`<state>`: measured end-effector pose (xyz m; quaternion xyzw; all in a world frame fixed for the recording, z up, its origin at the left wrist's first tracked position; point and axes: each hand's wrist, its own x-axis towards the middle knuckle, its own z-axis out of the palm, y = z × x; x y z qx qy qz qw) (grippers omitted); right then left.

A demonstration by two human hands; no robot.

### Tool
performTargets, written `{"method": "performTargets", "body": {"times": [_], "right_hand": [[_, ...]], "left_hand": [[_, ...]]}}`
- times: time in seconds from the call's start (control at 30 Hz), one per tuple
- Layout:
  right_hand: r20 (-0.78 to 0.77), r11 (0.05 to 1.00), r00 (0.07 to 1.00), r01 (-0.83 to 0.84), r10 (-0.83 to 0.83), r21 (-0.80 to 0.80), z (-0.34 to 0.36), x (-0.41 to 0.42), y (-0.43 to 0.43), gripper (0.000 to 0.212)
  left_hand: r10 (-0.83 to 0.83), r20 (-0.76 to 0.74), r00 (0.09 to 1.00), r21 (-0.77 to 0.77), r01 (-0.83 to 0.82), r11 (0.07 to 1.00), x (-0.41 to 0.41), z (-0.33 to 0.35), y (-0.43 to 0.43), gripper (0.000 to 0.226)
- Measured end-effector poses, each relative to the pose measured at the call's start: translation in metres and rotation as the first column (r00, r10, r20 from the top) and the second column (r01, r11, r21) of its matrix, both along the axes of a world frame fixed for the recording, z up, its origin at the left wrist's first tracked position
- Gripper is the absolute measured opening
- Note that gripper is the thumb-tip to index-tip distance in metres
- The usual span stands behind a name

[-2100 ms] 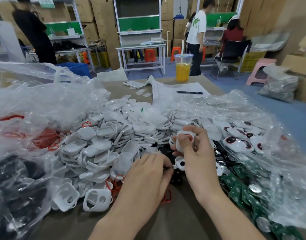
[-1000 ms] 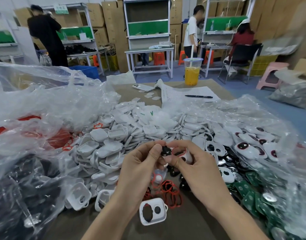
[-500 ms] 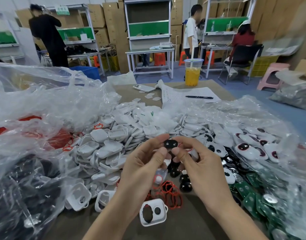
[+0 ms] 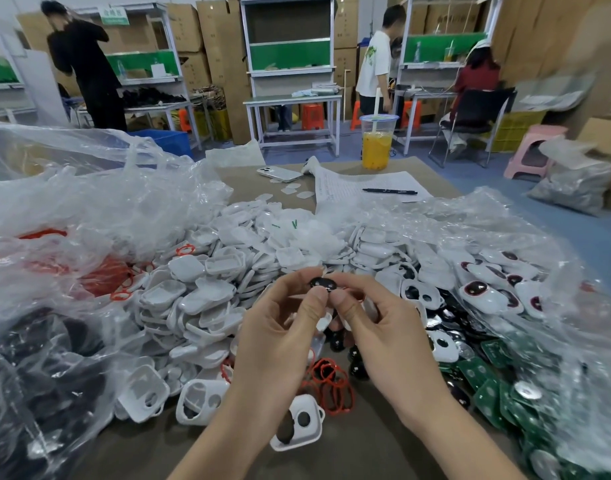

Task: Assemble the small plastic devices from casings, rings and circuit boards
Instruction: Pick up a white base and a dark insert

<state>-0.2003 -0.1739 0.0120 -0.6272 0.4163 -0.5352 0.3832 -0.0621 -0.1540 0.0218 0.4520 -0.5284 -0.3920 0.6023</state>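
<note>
My left hand and my right hand are raised together above the table, and both pinch a small glossy black lens piece between thumbs and fingertips. Below them a white casing with two holes lies on the brown table. Red rubber rings lie in a loose heap beside it. A big pile of white casings spreads to the left and behind. Green circuit boards lie at the right, with casings fitted with dark lenses above them.
Crumpled clear plastic bags surround the piles on both sides. At the table's far end stand a cup of orange drink, a phone and a paper with a pen. Other people work at benches behind.
My hands left the table, rose together and brought up the black lens piece. A white casing that my right hand held earlier is no longer in it. One casing now lies below the hands.
</note>
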Motion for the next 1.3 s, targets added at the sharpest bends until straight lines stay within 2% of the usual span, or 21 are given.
{"method": "performTargets", "body": {"times": [0.17, 0.33, 0.43, 0.57, 0.73, 0.83, 1.03, 1.17, 1.3], "right_hand": [[-0.009, 0.999, 0.999, -0.036, 0.036, 0.001, 0.0, 0.004, 0.001, 0.017], [0.146, 0.994, 0.988, -0.07, 0.057, 0.082, -0.002, 0.008, -0.001, 0.017], [0.145, 0.987, 0.988, -0.08, 0.06, 0.137, -0.008, 0.005, -0.008, 0.025], [0.119, 0.981, 0.991, -0.087, 0.067, 0.172, -0.013, 0.007, -0.007, 0.033], [0.119, 0.981, 0.992, -0.07, 0.049, 0.181, -0.012, 0.01, -0.006, 0.017], [0.141, 0.979, 0.987, -0.103, 0.078, 0.178, -0.009, 0.01, -0.005, 0.017], [0.109, 0.982, 0.987, -0.133, 0.119, 0.135, -0.005, 0.009, -0.002, 0.03], [0.126, 0.984, 0.987, -0.113, 0.096, 0.136, -0.004, 0.01, -0.001, 0.026], [0.241, 0.978, 0.969, -0.106, 0.061, 0.177, -0.008, 0.009, -0.007, 0.021]], "left_hand": [[0.064, -0.001, 0.998, -0.029, -0.064, 0.998, -0.002, 0.002, 0.001, 0.013], [0.146, -0.02, 0.989, -0.006, -0.146, 0.989, -0.008, 0.002, 0.001, 0.011], [0.174, -0.042, 0.984, -0.018, -0.175, 0.984, -0.003, 0.001, 0.0, 0.01], [0.11, 0.005, 0.994, 0.06, -0.11, 0.992, -0.001, 0.0, -0.003, 0.021], [0.08, -0.002, 0.997, 0.126, -0.079, 0.989, -0.003, -0.005, -0.006, 0.03], [0.071, 0.004, 0.997, 0.138, -0.07, 0.988, 0.0, -0.004, -0.006, 0.027], [0.046, -0.05, 0.998, 0.157, -0.038, 0.987, 0.002, -0.003, -0.007, 0.017], [0.042, -0.068, 0.997, 0.142, -0.032, 0.989, 0.003, -0.003, -0.007, 0.013], [0.05, -0.163, 0.985, 0.162, -0.023, 0.987, 0.005, -0.003, -0.008, 0.012]]}}
